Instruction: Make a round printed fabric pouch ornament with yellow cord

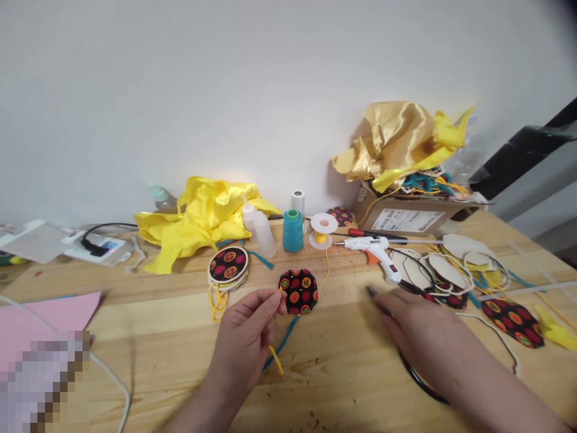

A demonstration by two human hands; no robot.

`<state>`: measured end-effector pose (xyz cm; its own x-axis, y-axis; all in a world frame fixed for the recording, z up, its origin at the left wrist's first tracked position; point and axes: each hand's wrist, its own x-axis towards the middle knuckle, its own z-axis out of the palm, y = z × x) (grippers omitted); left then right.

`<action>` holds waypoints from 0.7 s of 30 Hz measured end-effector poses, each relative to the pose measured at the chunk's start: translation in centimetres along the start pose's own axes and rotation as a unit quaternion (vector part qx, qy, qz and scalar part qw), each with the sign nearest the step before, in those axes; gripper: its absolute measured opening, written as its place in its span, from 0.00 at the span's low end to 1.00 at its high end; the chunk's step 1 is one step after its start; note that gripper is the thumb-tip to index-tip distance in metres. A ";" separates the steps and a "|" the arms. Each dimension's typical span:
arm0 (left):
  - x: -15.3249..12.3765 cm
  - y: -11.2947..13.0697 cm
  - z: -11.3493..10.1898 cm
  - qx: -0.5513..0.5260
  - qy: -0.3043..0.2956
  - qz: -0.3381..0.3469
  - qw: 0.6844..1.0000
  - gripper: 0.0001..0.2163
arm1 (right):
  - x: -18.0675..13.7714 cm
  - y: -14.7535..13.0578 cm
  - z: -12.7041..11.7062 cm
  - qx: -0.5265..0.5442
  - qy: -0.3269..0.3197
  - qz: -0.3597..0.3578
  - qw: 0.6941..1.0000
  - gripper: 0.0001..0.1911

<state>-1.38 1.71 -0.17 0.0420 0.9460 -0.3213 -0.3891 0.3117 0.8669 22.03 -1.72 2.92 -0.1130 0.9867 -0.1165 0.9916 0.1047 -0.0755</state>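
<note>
Now the left hand (252, 337) pinches the patterned fabric disc (298, 291) at its edge; the right hand (419, 334) lies flat, fingers together, near the glue gun (376, 249) on the desk (342, 373).

Craft workroom: wooden workbench (342, 373) against bare wall; glue gun (376, 249) and teal thread cone (293, 230) beyond hands, yellow satin (198, 219) past left hand (246, 343), scrap-filled cardboard box (408, 219) beyond right hand (421, 334).

Glue gun (376, 251) right of thread spool (293, 231); box (408, 216) behind.
</note>
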 end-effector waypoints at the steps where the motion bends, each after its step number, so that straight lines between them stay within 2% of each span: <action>1: 0.1 0.1 0.0 -0.002 0.006 0.004 1.000 0.06 | 0.8 -0.9 -0.5 0.021 -0.002 -0.018 1.000 0.12; 6: 0.5 0.6 -0.4 -0.035 0.025 0.032 0.999 0.06 | 4.7 -4.4 -1.1 0.088 0.002 -0.096 0.992 0.10; 10: 0.6 0.9 -0.5 -0.051 0.029 0.040 0.997 0.05 | 6.7 -5.4 -0.6 0.090 -0.021 -0.096 0.991 0.11; 13: 0.7 1.0 -0.5 -0.060 0.034 0.040 0.997 0.05 | 7.6 -5.9 -0.3 0.107 -0.001 -0.111 0.988 0.06; 14: 0.7 1.0 -0.5 -0.061 0.034 0.038 0.997 0.05 | 7.8 -6.1 -0.1 0.117 0.011 -0.128 0.985 0.08; 18: 0.9 1.1 -0.6 -0.072 0.042 0.043 0.996 0.05 | 8.5 -6.8 0.9 0.144 0.039 -0.171 0.974 0.27; 21: 0.9 1.2 -0.7 -0.075 0.042 0.046 0.995 0.05 | 8.7 -7.0 1.5 0.153 0.042 -0.192 0.969 0.36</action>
<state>-2.44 2.87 0.29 -0.0745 0.9571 -0.2802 -0.5218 0.2020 0.8288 13.98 5.95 0.91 -0.4512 0.8906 0.0579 0.8116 0.4364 -0.3885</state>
